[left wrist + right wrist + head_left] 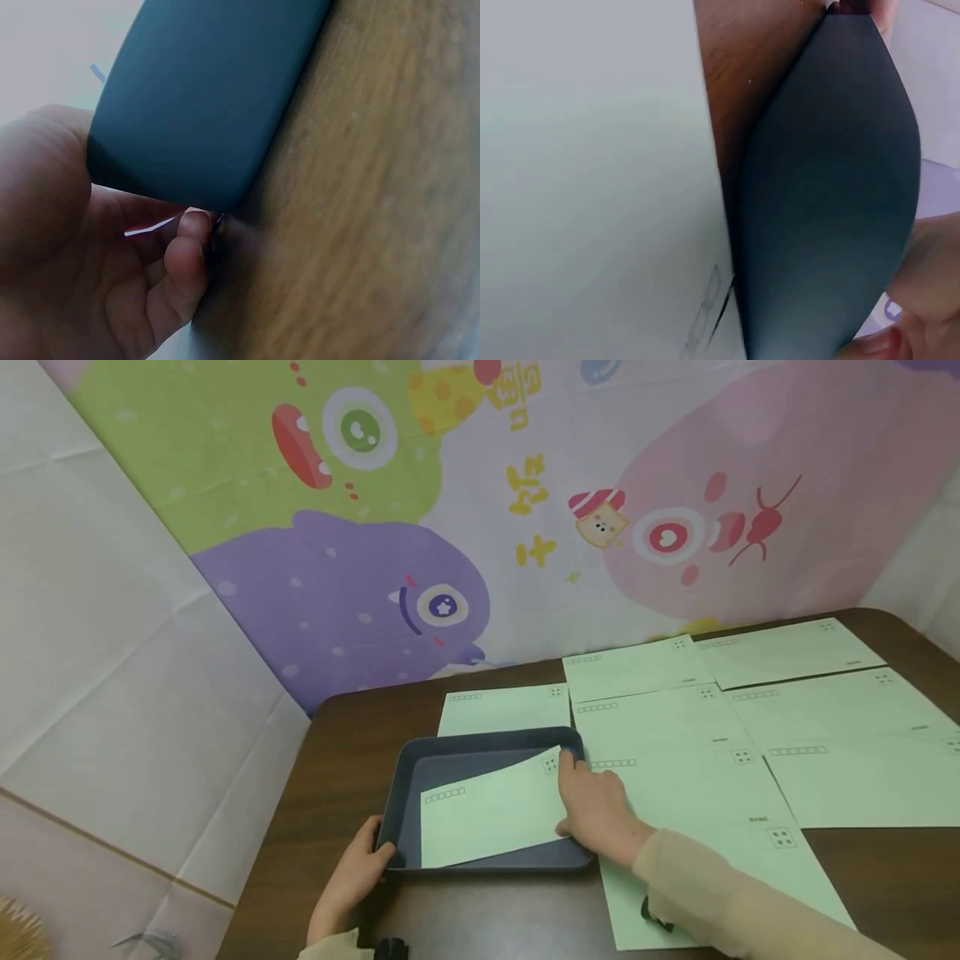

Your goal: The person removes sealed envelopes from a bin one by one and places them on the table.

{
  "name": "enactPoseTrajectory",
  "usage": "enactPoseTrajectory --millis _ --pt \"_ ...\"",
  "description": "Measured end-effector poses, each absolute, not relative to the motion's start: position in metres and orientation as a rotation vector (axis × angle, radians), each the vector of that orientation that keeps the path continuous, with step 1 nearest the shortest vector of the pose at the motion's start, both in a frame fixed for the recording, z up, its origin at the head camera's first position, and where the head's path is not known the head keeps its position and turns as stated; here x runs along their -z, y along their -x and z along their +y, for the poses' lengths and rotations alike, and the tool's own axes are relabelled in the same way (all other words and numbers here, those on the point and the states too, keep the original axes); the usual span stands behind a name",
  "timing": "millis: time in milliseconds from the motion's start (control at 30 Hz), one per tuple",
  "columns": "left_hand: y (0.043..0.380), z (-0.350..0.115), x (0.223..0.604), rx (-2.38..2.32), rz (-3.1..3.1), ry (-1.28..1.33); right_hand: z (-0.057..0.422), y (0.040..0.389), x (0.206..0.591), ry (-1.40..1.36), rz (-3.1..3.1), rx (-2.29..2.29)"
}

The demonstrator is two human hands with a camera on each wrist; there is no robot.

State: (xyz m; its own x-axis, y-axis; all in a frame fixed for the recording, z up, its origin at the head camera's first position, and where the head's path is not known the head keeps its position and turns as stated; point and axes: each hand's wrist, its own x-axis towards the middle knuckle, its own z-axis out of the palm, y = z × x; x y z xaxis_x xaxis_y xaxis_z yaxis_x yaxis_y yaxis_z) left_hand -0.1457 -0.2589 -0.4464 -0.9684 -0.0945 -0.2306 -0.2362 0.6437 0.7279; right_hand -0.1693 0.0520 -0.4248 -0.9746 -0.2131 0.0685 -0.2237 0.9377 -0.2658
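Observation:
In the head view a dark blue-grey tray point(487, 742) sits on the table with a pale green envelope point(487, 818) inside it. The envelope lies askew, its upper right corner reaching the tray's far right corner. My left hand point(352, 868) grips the tray's near left corner, thumb over the rim; in the left wrist view its fingers point(184, 262) are beside and below the tray's outer wall point(202, 105). At the tray's right side, my right hand point(600, 806) holds the envelope's right edge. The right wrist view shows the tray wall point(825, 180), with part of that hand point(930, 277) behind it.
Several more pale green envelopes point(840, 785) lie in overlapping rows on the right of the brown table point(322, 777). Another envelope point(502, 714) is partly hidden behind the tray. A cartoon-printed cloth point(540, 610) hangs at the table's back edge.

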Motion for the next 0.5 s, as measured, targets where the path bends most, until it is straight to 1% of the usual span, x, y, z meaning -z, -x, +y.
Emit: enactPoseTrajectory --millis 267,500 --pt "0.146 -0.26 0.449 -1.237 2.704 0.254 0.061 0.17 0.428 -0.313 -3.008 -0.671" --pt "0.146 -0.259 0.449 -1.235 2.707 0.246 0.069 0.166 0.42 -0.286 -3.019 -0.773"
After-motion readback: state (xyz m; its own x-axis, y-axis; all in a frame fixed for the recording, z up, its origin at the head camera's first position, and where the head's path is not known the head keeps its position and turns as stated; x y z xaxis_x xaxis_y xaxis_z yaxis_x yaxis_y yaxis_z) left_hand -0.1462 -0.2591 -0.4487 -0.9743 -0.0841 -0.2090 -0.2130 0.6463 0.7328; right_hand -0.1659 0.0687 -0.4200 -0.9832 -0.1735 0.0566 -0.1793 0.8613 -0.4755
